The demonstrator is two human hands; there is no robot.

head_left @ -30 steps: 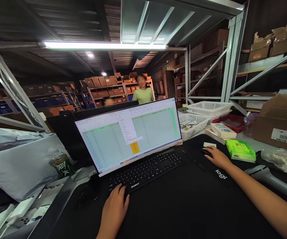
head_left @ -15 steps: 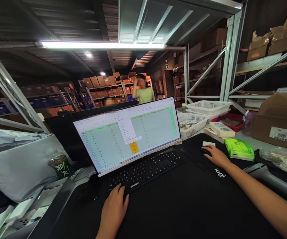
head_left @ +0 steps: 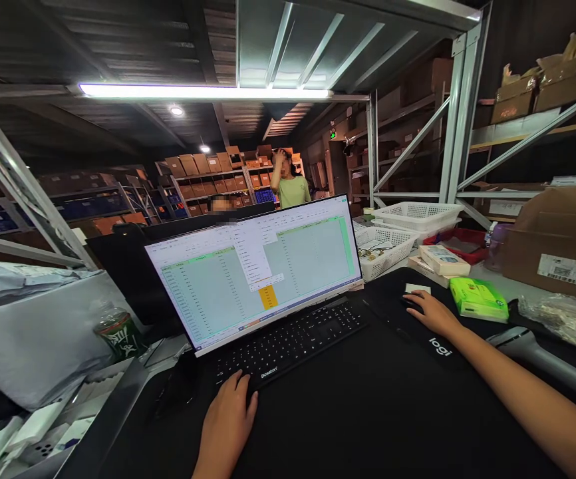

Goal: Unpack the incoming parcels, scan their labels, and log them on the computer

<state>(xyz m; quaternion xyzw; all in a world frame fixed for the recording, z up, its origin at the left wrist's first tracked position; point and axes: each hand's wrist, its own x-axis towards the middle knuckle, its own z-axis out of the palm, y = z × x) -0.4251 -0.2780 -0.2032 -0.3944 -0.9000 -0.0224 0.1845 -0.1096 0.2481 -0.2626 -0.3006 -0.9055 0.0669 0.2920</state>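
My left hand lies flat on the black desk mat, fingers stretched out with their tips at the near left corner of the black keyboard. My right hand is cupped over a dark mouse on the mat, to the right of the keyboard. Behind the keyboard a monitor shows a green spreadsheet with a menu open and an orange cell.
Right of the mouse lie a green packet, a white box, white baskets and a cardboard box. A green bottle and grey bags sit left. A person in a green shirt stands at the shelves behind.
Both my hands stay where they were. The menu on the screen has changed slightly. The person in the green shirt has raised a hand to the head.
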